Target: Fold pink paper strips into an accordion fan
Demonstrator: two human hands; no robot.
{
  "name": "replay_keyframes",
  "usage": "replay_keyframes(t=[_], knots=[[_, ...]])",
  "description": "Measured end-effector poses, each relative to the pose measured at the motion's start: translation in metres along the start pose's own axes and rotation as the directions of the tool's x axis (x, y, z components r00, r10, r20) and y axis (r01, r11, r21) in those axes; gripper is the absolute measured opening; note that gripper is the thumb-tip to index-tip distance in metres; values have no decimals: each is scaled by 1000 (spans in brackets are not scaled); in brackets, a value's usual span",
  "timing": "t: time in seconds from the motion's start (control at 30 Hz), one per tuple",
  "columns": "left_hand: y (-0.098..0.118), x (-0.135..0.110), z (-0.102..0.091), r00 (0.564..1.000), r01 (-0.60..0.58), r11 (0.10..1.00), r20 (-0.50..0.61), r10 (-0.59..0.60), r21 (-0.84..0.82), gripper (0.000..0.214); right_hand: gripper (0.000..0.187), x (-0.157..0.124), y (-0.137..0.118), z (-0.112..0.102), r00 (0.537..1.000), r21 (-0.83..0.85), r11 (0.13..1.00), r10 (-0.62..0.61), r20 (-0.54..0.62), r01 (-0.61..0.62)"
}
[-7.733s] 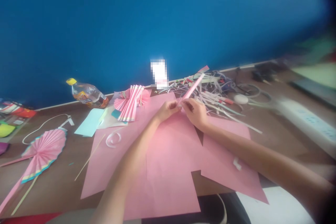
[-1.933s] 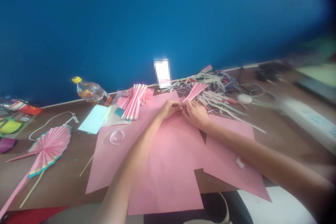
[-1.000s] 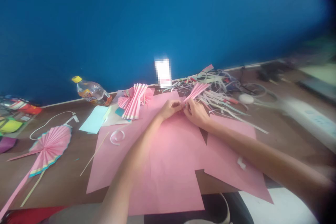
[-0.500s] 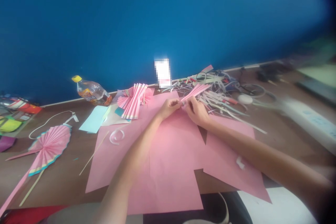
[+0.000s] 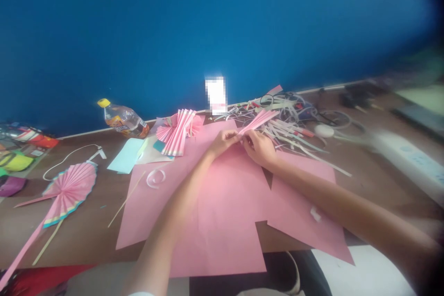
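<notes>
A pleated pink paper fan [image 5: 262,119] is held over the pink paper sheets [image 5: 225,212], its folds spreading away to the upper right. My left hand [image 5: 224,142] pinches its narrow end between thumb and fingers. Right beside it, my right hand [image 5: 259,146] is closed with its fingertips at the same narrow end; the fingers hide exactly what they grip there. Left of my hands lie pleated pink paper pieces [image 5: 178,133], one standing across another. A round pink fan with a blue and yellow edge [image 5: 71,189] rests at the far left.
A heap of paper strips and cords [image 5: 287,115] lies behind my right hand. Toward the wall, a bottle with a yellow cap [image 5: 126,120] leans beside pale blue paper [image 5: 126,156]. A thin stick [image 5: 126,199] and a white curled strip [image 5: 156,178] lie at left. A white power strip [image 5: 409,159] is at right.
The fingers of my right hand have shifted slightly at the fan's narrow end. My left hand keeps its pinch. The whole view has shifted a little.
</notes>
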State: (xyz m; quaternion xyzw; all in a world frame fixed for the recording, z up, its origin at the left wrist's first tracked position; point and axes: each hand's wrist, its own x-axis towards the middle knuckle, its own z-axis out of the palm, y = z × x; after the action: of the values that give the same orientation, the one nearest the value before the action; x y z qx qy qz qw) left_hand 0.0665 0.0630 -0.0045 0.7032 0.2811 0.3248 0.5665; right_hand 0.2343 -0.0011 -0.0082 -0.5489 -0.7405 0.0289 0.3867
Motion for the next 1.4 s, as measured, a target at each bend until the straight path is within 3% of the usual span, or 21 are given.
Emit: replay_keyframes(t=[0.2, 0.47, 0.73, 1.03, 1.27, 1.4], knots=[[0, 1, 1, 1000, 21, 999, 5, -21, -31, 36, 10, 1, 3, 1, 999, 38, 999, 22, 26, -23], [-5, 2, -2, 999, 31, 999, 10, -31, -9, 33, 10, 7, 4, -6, 994, 291, 953, 62, 89, -85], [-2, 3, -2, 999, 33, 999, -17, -33, -32, 29, 13, 6, 5, -8, 993, 367, 924, 80, 90, -108], [5, 1, 0, 1000, 3, 1000, -4, -3, -19, 35, 20, 4, 3, -4, 999, 138, 989, 40, 37, -45], [2, 2, 1, 1000, 24, 1000, -3, -24, 14, 39, 21, 1, 4, -3, 1000, 99, 995, 2, -17, -1], [2, 2, 5, 997, 59, 996, -51, -56, 63, 39, 30, 0, 0, -2, 994, -118, 991, -80, -74, 71]])
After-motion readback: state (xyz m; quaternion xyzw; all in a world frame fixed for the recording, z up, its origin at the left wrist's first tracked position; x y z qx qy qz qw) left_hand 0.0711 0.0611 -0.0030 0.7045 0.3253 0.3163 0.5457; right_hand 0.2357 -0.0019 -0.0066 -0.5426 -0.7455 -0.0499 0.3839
